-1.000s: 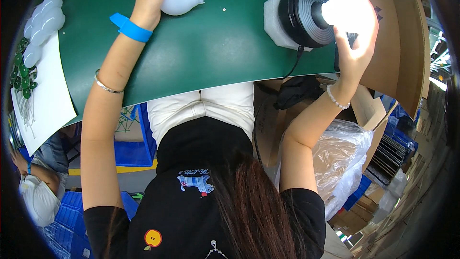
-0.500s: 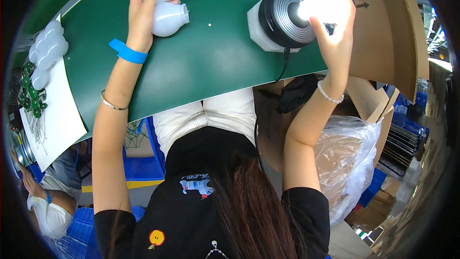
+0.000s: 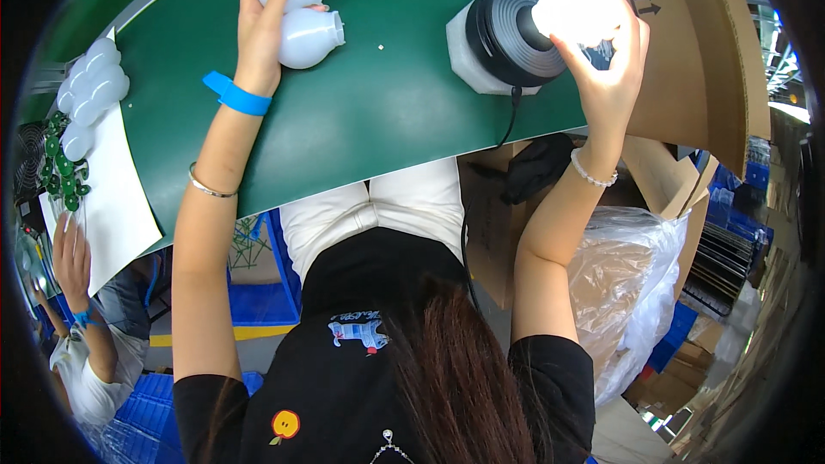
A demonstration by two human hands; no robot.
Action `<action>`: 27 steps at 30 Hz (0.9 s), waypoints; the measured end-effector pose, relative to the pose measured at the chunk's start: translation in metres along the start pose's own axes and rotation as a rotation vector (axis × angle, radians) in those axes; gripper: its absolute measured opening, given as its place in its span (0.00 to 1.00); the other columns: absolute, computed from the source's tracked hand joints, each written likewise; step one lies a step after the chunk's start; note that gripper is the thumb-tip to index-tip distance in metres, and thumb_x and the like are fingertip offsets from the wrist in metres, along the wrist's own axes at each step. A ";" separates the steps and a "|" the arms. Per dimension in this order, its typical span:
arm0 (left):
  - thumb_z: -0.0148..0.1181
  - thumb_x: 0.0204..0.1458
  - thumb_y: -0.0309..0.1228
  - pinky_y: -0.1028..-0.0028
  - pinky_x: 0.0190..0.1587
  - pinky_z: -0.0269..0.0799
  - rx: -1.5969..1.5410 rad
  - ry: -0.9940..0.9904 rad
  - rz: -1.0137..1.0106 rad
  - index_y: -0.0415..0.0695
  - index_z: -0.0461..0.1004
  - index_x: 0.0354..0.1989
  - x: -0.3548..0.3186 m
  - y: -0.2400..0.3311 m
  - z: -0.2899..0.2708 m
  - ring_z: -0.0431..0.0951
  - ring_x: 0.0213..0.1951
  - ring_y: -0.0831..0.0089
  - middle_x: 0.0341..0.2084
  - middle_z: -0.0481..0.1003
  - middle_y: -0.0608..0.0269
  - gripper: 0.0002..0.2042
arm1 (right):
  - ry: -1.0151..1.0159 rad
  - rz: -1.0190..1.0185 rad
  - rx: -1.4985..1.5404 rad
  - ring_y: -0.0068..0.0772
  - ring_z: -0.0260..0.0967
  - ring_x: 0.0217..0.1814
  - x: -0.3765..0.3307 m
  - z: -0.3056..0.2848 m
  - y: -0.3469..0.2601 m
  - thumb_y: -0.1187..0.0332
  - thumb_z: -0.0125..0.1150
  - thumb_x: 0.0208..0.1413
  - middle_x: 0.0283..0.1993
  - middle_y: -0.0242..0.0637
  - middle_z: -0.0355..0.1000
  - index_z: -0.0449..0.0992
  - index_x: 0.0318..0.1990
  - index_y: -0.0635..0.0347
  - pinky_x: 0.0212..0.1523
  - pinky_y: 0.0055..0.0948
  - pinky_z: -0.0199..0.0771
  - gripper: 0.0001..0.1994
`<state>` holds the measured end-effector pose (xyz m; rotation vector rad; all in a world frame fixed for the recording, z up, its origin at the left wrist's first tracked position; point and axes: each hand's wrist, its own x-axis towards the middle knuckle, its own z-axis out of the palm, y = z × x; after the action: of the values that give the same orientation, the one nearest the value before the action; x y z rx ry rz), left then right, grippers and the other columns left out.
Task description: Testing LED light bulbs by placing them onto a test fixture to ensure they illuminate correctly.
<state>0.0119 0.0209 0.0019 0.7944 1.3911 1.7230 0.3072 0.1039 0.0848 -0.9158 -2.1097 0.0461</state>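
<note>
Two white globes (image 3: 309,39) fill the left hand (image 3: 259,45), upper left of the frame, while the right hand (image 3: 615,67), upper right, cups a glowing bulb (image 3: 574,7), seemingly to steady it against a black base (image 3: 501,39).

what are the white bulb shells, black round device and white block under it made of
Milky white round bulb shells: glass or plastic, glossy, judging by sharp highlights. Black round device with ribbed top: probably plastic, given its soft sheen. White angular block: likely foam, from its matte look.
</note>
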 end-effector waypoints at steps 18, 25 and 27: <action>0.59 0.46 0.29 0.70 0.28 0.75 -0.249 0.013 0.039 0.48 0.59 0.49 0.010 -0.019 -0.007 0.73 0.35 0.65 0.41 0.65 0.55 0.22 | -0.087 0.084 -0.197 0.37 0.62 0.48 0.018 0.015 -0.037 0.68 0.71 0.33 0.46 0.42 0.63 0.62 0.48 0.65 0.49 0.31 0.62 0.32; 0.61 0.42 0.35 0.69 0.46 0.65 -0.098 0.097 0.127 0.44 0.58 0.49 0.010 -0.029 -0.006 0.70 0.44 0.63 0.43 0.67 0.53 0.26 | -0.372 -0.284 0.335 0.41 0.61 0.51 0.085 0.086 -0.142 0.72 0.66 0.34 0.48 0.45 0.61 0.62 0.50 0.64 0.52 0.33 0.59 0.31; 0.58 0.44 0.36 0.67 0.48 0.64 0.114 0.095 0.373 0.44 0.58 0.50 0.011 -0.031 -0.006 0.70 0.44 0.61 0.43 0.67 0.52 0.25 | -0.486 -0.423 0.496 0.43 0.60 0.51 0.096 0.119 -0.178 0.68 0.68 0.31 0.48 0.46 0.62 0.63 0.48 0.64 0.52 0.36 0.59 0.31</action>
<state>0.0067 0.0307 -0.0295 1.1027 1.4854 1.9974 0.0801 0.0649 0.1277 -0.1588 -2.5231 0.5955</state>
